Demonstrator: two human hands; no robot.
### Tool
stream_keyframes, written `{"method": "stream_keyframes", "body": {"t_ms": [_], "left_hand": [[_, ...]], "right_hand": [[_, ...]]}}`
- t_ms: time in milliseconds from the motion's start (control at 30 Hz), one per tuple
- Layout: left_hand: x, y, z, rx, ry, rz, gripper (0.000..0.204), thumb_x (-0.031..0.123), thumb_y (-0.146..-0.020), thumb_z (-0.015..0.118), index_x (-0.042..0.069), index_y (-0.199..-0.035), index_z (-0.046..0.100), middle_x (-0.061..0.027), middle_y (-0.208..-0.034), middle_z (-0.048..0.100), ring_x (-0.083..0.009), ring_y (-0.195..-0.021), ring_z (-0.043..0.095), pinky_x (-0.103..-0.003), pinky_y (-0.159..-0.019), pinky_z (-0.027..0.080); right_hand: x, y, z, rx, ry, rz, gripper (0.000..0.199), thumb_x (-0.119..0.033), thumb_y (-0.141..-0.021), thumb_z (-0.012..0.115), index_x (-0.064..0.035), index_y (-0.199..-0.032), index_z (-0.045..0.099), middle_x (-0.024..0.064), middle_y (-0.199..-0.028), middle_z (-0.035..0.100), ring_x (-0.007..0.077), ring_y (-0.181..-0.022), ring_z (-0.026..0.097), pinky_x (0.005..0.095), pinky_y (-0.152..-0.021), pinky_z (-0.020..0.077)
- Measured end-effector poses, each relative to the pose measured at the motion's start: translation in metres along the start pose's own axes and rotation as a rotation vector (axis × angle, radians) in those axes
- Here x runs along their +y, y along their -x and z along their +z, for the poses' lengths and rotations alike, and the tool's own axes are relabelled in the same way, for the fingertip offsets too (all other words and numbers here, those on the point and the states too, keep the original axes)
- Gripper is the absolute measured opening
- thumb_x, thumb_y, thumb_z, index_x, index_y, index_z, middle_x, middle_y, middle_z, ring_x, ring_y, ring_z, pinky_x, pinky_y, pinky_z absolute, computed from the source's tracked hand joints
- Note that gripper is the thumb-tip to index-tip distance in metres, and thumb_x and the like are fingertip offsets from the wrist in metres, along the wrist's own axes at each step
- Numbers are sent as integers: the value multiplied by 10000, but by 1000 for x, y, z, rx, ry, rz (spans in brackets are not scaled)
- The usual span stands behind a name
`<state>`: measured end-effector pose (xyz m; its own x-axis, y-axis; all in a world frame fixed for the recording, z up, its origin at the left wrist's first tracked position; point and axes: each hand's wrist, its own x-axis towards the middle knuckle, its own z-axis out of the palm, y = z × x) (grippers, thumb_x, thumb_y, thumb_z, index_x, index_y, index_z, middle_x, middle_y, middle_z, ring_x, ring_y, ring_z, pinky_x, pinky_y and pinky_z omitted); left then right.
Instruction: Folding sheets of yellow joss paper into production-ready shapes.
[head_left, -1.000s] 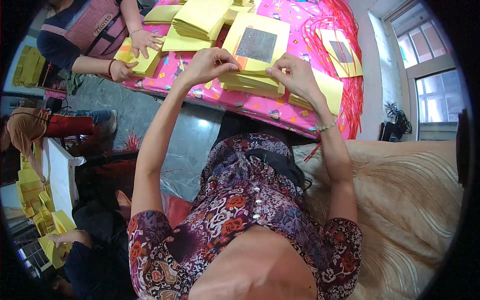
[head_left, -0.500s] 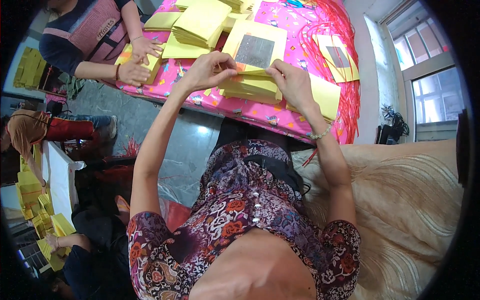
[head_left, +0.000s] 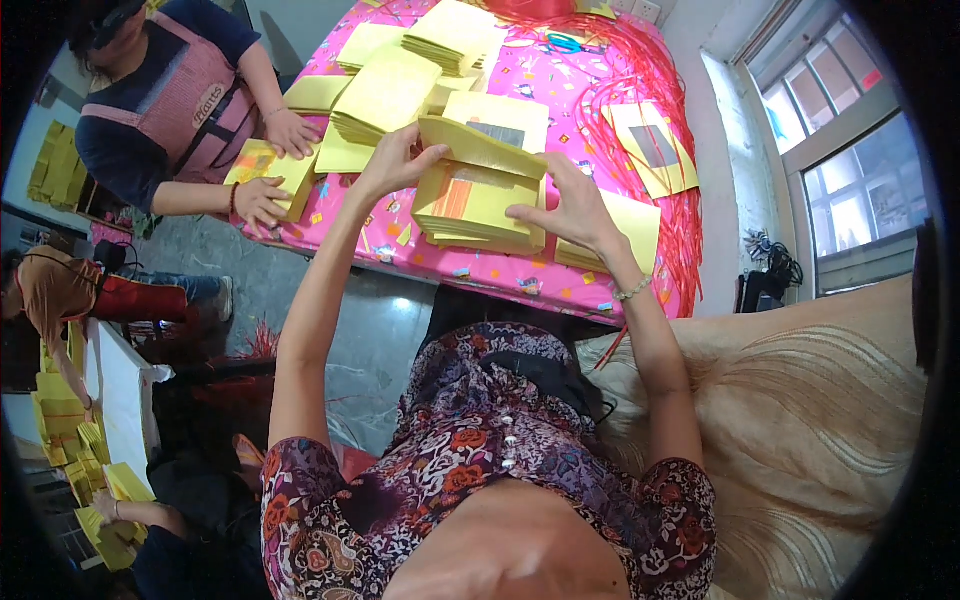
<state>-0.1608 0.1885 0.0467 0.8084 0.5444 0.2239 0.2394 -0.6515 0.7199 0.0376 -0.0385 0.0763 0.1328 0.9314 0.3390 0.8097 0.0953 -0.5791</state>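
A yellow paper sheet point(head_left: 485, 150) stands raised as a long flap over a stack of yellow paper point(head_left: 470, 212) with an orange printed patch on its top. My left hand point(head_left: 398, 165) is closed on the flap's left end, thumb in front. At the flap's right end, my right hand point(head_left: 570, 205) touches the paper with its fingertips, while its thumb is spread away over the stack. Just behind the flap lies a yellow sheet with a dark grey rectangle point(head_left: 500, 132), partly hidden by it.
A pink patterned cloth point(head_left: 375, 225) covers the table. More yellow stacks point(head_left: 385, 90) stand behind; another stack point(head_left: 625, 230) is at right. Red strings point(head_left: 675, 150) hang over the right edge, near blue scissors point(head_left: 565, 43). A co-worker's hands point(head_left: 275, 180) rest on yellow paper at left.
The sheet's flap, pinched low between both my hands before, now stands higher and tilted. My right thumb has spread from the fingers. The view has shifted slightly.
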Motion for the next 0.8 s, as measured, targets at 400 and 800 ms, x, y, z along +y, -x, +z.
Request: {"method": "stream_keyframes", "body": {"t_ms": [400, 800], "left_hand": [[3, -39, 26, 281, 249, -44, 409, 360, -864, 619, -29, -972, 550, -195, -800, 645, -309, -710, 623, -394, -656, 476], [5, -53, 45, 461, 201, -157, 406, 424, -830, 651, 19, -824, 620, -56, -650, 584, -148, -603, 539, -326, -585, 435]], "right_hand": [[48, -42, 22, 315, -12, 275, 410, -371, -871, 614, 18, -743, 593, 167, -621, 606, 316, -569, 603, 430, -548, 448], [71, -54, 28, 261, -114, 391, 458, -416, -863, 598, 28, -752, 576, 189, -653, 577, 319, -621, 573, 436, -589, 425]]}}
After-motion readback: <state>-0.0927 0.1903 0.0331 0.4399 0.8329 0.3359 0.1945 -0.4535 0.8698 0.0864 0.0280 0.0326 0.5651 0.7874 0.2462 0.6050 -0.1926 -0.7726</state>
